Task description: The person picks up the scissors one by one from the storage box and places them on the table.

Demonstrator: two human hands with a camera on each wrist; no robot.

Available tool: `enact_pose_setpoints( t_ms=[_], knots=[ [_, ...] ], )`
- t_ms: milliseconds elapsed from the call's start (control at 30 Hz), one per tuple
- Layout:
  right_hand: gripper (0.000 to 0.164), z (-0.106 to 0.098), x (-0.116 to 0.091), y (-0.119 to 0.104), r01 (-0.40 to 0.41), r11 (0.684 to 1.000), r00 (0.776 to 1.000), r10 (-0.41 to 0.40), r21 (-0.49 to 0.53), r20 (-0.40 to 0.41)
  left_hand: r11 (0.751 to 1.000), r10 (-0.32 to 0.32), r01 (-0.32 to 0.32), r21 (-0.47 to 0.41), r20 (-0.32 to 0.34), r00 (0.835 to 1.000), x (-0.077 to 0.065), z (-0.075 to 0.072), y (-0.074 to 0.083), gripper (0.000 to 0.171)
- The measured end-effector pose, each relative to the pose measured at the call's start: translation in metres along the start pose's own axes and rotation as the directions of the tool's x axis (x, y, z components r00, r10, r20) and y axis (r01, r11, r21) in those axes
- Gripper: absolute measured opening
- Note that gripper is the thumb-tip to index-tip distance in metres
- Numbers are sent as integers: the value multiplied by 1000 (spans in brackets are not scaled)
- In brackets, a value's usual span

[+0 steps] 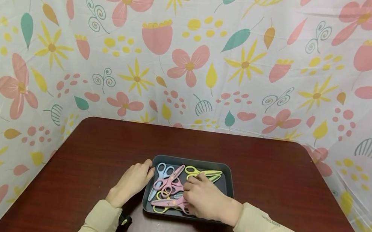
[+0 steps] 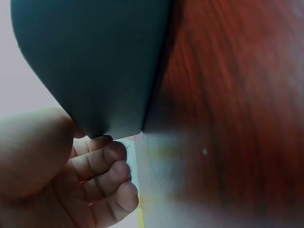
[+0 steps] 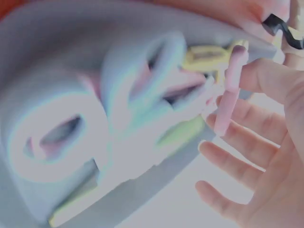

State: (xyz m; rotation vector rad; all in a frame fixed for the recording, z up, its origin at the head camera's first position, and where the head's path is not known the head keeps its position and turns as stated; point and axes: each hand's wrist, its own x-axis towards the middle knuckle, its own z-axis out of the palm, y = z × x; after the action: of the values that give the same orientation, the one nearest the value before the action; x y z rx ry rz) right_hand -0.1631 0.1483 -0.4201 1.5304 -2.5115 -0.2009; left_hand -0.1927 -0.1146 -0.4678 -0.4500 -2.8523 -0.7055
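Note:
A dark grey tray [image 1: 198,160] holds several pairs of children's scissors in a pile. At its left rim, my left hand [image 1: 132,180] grips the tray's edge; the left wrist view shows curled fingers by the tray wall [image 2: 95,61]. Over the pile, my right hand [image 1: 207,198] pinches pink scissors [image 1: 167,203] whose blades point left. In the right wrist view, their pink handle [image 3: 229,102] is between thumb and fingers. Another pink pair [image 1: 176,173] crosses blue scissors [image 1: 160,172] at left. Yellow scissors [image 1: 209,172] lie at the back; the right hand hides part of the pile.
The tray stands on a dark red-brown table [image 1: 118,143]. Behind and beside the table hangs a white curtain [image 1: 163,68] printed with flowers and leaves. A black strap [image 1: 124,221] shows at the left wrist.

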Motion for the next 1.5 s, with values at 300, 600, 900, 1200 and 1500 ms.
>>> enact_pose_setpoints(
  t_ms=[300,600,900,1200,1500],
  knots=[
    [11,-36,-14,24,-13,1000,998,12,-13,-65,1000,-4,4,8,11,1000,-2,0,0,17],
    [10,-49,-32,58,-78,996,974,86,43,-210,1000,-17,17,-5,25,1000,0,-2,-2,16],
    [14,-56,-66,103,-295,946,890,323,135,-320,1000,2,-2,-10,11,1000,2,-4,0,16],
    [13,-50,-108,144,-490,832,759,553,258,-342,1000,-14,15,-17,14,1000,0,-4,1,15],
    [14,-22,-147,174,-576,718,653,692,391,-309,1000,-24,25,-18,26,999,-1,-1,1,15]
  ],
)
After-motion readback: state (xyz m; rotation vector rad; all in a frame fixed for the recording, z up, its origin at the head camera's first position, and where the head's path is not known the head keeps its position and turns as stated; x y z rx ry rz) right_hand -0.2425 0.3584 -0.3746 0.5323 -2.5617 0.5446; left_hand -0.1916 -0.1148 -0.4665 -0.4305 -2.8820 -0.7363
